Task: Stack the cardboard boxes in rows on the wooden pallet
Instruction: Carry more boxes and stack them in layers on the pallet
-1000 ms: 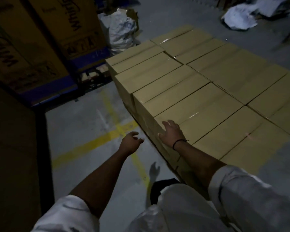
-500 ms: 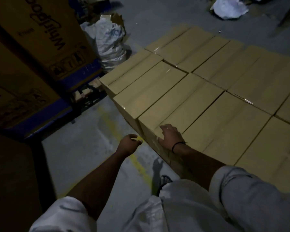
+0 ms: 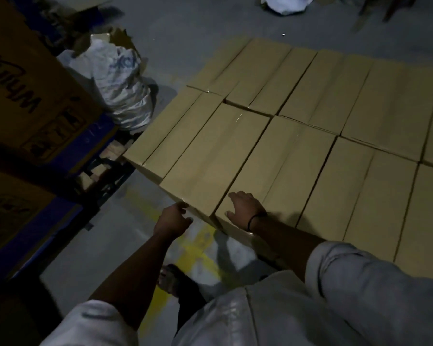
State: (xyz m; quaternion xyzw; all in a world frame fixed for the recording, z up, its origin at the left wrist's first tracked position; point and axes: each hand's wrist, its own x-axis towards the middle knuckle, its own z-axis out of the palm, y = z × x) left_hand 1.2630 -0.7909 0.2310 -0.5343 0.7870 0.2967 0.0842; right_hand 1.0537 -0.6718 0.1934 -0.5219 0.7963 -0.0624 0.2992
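Note:
Several plain brown cardboard boxes (image 3: pixel 310 126) stand packed in tight rows, forming a flat top that fills the right half of the view. The pallet under them is hidden. My right hand (image 3: pixel 245 211) rests flat on the near edge of one front-row box (image 3: pixel 273 171), fingers spread, a dark band on the wrist. My left hand (image 3: pixel 173 221) reaches with loosely curled fingers to the near corner of the neighbouring box (image 3: pixel 210 158), its fingertips touching the corner edge.
Large printed cartons (image 3: pixel 30 101) with blue bases tower at the left. A white woven sack (image 3: pixel 120 88) leans behind the stack's far-left corner. Yellow floor lines (image 3: pixel 193 248) cross the grey concrete below my hands. Crumpled white material (image 3: pixel 285 3) lies at the top.
My view has turned and closed in on the stack. My left hand has risen from above the floor to the box corner. My right hand has stayed on the front box edge.

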